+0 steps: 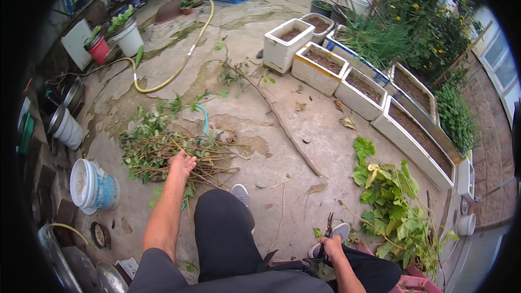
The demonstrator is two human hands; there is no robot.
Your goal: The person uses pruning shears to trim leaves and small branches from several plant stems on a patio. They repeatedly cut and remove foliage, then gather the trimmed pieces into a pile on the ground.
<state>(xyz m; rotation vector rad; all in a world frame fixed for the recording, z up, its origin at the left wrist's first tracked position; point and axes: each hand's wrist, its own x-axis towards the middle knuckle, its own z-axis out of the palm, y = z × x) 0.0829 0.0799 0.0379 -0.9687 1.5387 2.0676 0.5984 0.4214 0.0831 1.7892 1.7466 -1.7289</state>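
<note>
My left hand point(184, 163) reaches over the near edge of a heap of cut leafy branches point(152, 144), its palm partly turned up and its fingers spread apart. Thin brown stems stick out of the heap to the right, close by the fingers. A teal cord point(205, 120) runs under the heap and shows at both ends. My right hand point(333, 246) grips a pair of pruning shears point(329, 224) by the handles, blades pointing away from me. One long bare branch point(276, 112) with a few leaves at its far end lies across the concrete ahead.
White foam planters point(360, 85) filled with soil line the right side. Broad-leaved vine cuttings point(397, 207) lie at the right, beside a pink plastic stool point(415, 283). A blue-and-white bucket point(95, 187) stands at the left. Farther off, a yellow hose point(179, 71) curves over cracked concrete.
</note>
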